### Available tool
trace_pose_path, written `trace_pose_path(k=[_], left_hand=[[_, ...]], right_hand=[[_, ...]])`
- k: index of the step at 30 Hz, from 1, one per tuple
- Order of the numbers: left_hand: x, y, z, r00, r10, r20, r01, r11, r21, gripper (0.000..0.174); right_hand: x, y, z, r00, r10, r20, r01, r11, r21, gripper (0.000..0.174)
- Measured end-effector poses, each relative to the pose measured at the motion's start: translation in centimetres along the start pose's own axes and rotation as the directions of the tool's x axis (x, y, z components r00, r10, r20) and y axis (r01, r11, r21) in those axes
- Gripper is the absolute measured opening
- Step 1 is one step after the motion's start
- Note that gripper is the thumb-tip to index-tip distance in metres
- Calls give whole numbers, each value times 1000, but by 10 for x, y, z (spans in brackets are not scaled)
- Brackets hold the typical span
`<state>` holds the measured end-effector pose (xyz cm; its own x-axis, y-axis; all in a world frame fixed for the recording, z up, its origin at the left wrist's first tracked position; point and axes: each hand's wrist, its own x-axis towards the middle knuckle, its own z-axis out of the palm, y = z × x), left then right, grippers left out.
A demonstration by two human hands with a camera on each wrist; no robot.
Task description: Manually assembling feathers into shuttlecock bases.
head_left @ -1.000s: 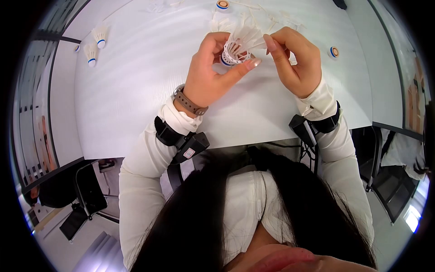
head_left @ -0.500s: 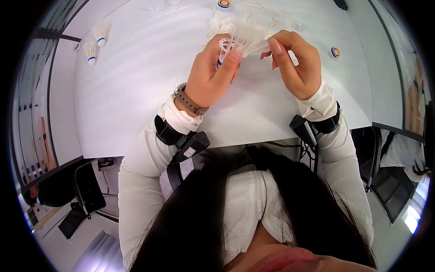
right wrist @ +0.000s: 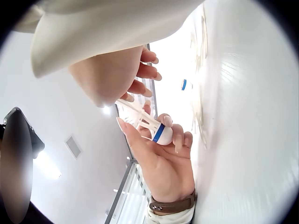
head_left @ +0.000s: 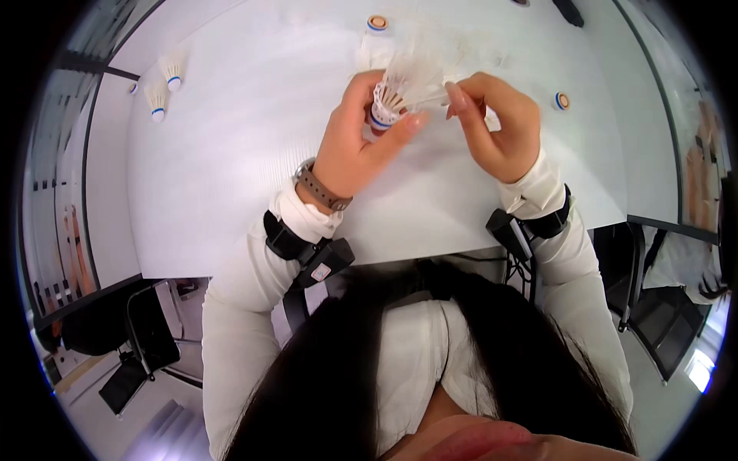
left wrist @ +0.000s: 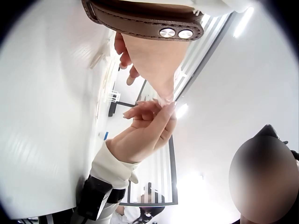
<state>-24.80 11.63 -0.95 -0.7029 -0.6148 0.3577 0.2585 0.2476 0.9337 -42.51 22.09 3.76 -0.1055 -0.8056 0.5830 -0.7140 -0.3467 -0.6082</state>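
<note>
We saw the shuttle (head_left: 395,91) held up over the white table (head_left: 231,177), in front of the person and between both hands. Its blue-ringed cork end (right wrist: 163,134) sat low in the left hand (head_left: 352,146), and its feathers fanned up and away from the person.

The left hand was wrapped on the shuttle. In the right wrist view we saw its fingers curled round the cork end, while its thumb stood a bit apart, up beside the feathers. The right hand (head_left: 506,131) had its thumb and finger together, pinched on the outer end of one feather (head_left: 427,98) that leaned out to the side. We could not tell if that feather was loose at its root, as the fan looked blurry there.

Behind the hands lay thin pale bits (right wrist: 202,88), and near them sat one bare cork (head_left: 377,23). A second cork (head_left: 562,101) lay off past the right hand. Two more shuttles (head_left: 157,104), with their feathers on, lay well apart on the left side.

From all this we guessed that the step in hand was working one feather out of the shuttle. We thought the next move called for a firm left hold on the cork, and a right pull straight along the feather's stem. If the pull went sideways, we judged, the stem could snap and leave its stub behind.
</note>
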Motion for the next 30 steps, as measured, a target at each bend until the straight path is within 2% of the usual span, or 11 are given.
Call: trace_pose_path(k=[4,8,11,14,20,23,26,29,30], left_hand=[[-1,3,-2,1000,-11,13,10,993,118,52],[0,4,0,999,-39,-9,40,996,81,53],[1,1,1,1000,21,-22,-18,991,131,53],[1,6,2,999,-37,-10,38,994,100,53],[0,6,2,1000,14,-8,-13,994,106,45],[0,10,1,998,-70,-3,70,992,103,43],[0,9,1,998,-64,-7,65,991,113,44],[1,9,0,1000,-25,5,24,988,153,44],[1,8,0,1000,-2,1,2,986,164,44]], right_hand=[[-1,-1,0,1000,27,-8,-27,1000,-3,2],[0,-3,0,994,101,-34,-100,995,23,5],[0,-3,-1,993,105,-46,-103,994,39,7],[-1,-4,0,986,156,-54,-152,986,69,7],[0,-3,1,988,151,-27,-149,986,80,7],[-2,1,1,974,228,-8,-225,965,134,11],[-1,-1,3,955,298,8,-288,914,286,21],[-1,-1,4,908,398,130,-417,830,371,27],[-1,-1,6,879,442,179,-475,773,421,23]])
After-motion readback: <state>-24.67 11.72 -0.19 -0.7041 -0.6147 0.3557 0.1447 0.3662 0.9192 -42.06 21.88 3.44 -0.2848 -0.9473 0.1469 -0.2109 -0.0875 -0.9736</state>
